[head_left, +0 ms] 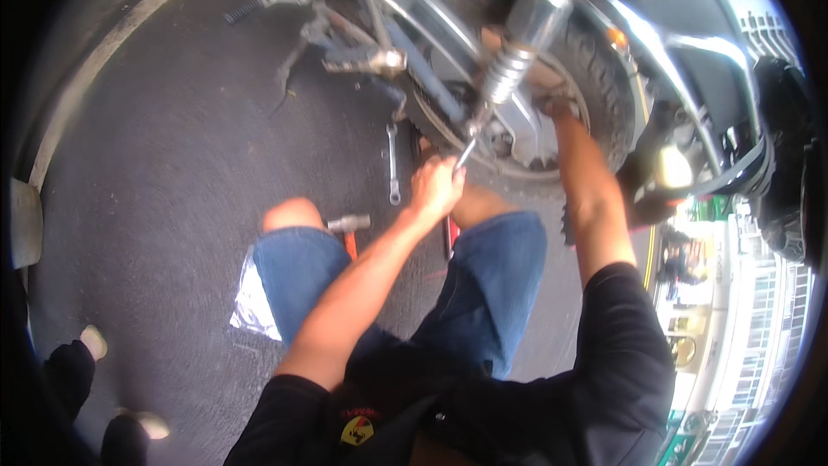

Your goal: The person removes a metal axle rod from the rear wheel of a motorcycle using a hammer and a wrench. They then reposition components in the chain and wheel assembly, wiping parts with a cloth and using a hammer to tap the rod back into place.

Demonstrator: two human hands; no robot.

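Observation:
My left hand [437,190] is closed around a wrench [466,152], whose far end meets the lower mount of the chrome shock absorber [509,69] beside the motorcycle's rear wheel. My right arm reaches past the shock to the wheel's far side. There my right hand [558,109] is at the wheel hub, its fingers hidden among the parts. The rear tyre [608,86] is knobbly and dark. On the asphalt just left of my left hand lies a silver combination wrench [393,166].
A hammer [348,224] with an orange handle lies between my knees, near a red object [452,235]. Silver sheeting [252,300] sits by my left leg. The footpeg [366,60] juts out at upper centre. Another person's feet [93,342] stand at lower left.

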